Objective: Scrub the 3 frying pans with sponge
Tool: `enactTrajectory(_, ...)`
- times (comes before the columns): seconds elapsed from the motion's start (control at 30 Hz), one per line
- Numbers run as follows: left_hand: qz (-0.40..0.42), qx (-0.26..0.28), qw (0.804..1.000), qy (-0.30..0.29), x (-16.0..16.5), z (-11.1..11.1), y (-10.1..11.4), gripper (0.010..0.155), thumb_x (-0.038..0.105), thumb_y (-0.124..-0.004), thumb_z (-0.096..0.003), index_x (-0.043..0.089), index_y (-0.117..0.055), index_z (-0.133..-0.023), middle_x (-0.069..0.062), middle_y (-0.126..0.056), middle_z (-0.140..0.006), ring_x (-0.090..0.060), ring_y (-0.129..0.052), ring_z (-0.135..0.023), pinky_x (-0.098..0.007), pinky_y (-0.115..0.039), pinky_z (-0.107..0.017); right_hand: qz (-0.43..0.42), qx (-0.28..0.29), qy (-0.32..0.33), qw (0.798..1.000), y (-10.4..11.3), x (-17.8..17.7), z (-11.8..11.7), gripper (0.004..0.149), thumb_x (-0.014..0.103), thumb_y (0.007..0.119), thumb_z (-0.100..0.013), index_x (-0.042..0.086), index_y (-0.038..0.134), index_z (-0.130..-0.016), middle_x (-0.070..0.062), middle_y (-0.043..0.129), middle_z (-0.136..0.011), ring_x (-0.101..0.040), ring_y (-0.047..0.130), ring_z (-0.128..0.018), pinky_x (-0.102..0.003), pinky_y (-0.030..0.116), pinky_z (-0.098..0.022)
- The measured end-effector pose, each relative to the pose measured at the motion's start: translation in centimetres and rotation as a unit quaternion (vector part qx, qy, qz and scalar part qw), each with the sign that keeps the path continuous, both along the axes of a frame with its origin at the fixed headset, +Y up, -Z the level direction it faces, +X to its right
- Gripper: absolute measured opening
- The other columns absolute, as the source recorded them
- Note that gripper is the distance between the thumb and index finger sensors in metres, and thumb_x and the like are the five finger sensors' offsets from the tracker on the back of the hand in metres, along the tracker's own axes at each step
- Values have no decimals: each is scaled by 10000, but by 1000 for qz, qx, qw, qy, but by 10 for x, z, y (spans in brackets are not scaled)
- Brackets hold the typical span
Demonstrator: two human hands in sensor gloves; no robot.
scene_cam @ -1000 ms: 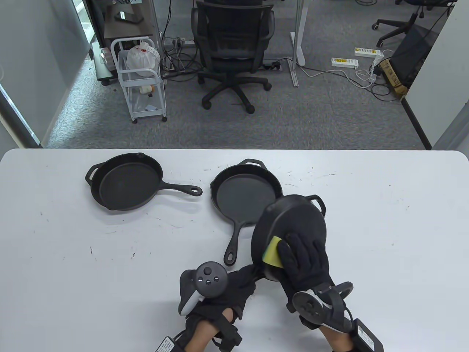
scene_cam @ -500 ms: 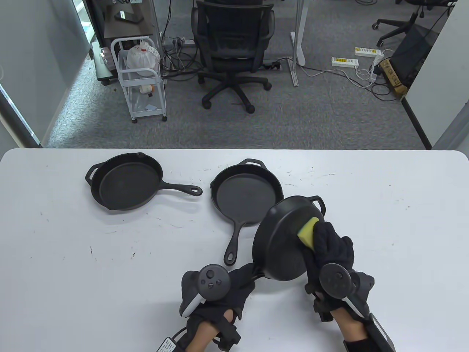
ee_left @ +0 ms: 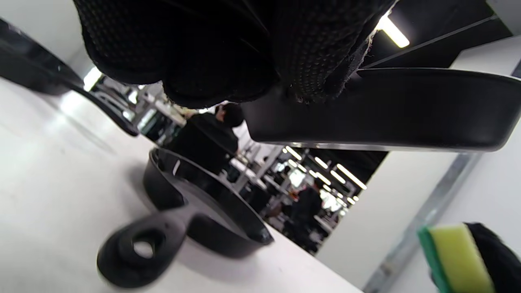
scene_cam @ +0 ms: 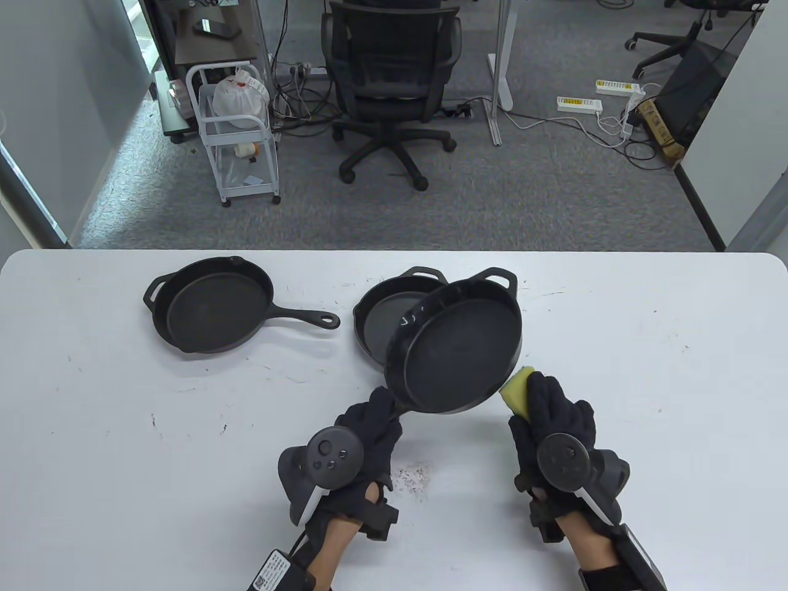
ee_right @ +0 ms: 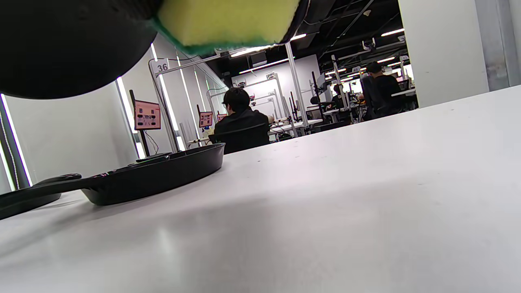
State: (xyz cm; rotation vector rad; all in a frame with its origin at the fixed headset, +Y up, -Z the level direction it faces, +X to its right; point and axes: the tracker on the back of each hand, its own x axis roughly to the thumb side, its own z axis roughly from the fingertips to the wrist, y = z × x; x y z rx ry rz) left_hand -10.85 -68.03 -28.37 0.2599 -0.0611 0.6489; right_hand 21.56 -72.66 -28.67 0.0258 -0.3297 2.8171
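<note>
White table [scene_cam: 646, 381] with rounded corners, pretty scuffed, little dark marks and scratches all over the top. Two black cast iron pans sit right on it: the left pan [scene_cam: 209, 305] has its long handle pointing right, and the middle pan [scene_cam: 378, 320] is well apart from it, handle running toward the near edge, partly hidden in the table view. There's also a patch of dark crumbs [scene_cam: 412, 477] near the front edge, about the middle.

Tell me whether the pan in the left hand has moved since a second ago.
Yes. The held pan has flipped inside-up and shifted toward the table's far edge, now overlapping the middle pan in the table view.
</note>
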Motion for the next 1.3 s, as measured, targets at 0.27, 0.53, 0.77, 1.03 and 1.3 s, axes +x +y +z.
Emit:
enactTrajectory(0.27,-72,-34,996,51,-5,-47,0,635,276,-776,-508,126,-644,-1111,-173,-808,-966,-306,-906,-681,-517,-829,-515,0,-12,2,1000,0,-1,0,722,486,693,-455,385,305,-1056,-53,531,-1134,-311,731,-954,-613,446,-751)
enactTrajectory(0.53,-116,-91,988,39,14,-87,-23,640,280,-824,-489,173,-682,-1104,-162,-842,-958,-293,-937,-677,-497,-868,-505,1,-16,7,1000,-1,-2,-1,722,486,694,-454,382,310,-1057,-55,535,-1134,-313,734,-952,-613,447,-750)
enactTrajectory(0.77,-147,-143,978,46,30,-118,-45,622,260,-808,-498,265,-687,-1108,-185,-816,-973,-304,-921,-693,-485,-881,-493,-2,-11,5,1000,2,0,1,722,487,694,-454,383,311,-1057,-50,538,-1133,-310,733,-954,-613,445,-751)
enactTrajectory(1.03,-170,-202,963,49,36,-125,-62,610,263,-756,-521,273,-653,-1122,-198,-755,-1012,-329,-880,-740,-494,-854,-515,-3,-17,8,1000,0,-1,0,719,487,694,-454,386,313,-1056,-51,538,-1132,-311,733,-954,-613,444,-751)
enactTrajectory(1.3,-87,-184,976,71,10,-126,-41,742,500,-685,-502,198,-553,-1167,-212,-610,-1151,-459,-686,-984,-606,-690,-658,-1,-9,13,1000,2,-3,3,720,486,695,-454,382,316,-1056,-53,541,-1132,-312,736,-951,-613,446,-750)
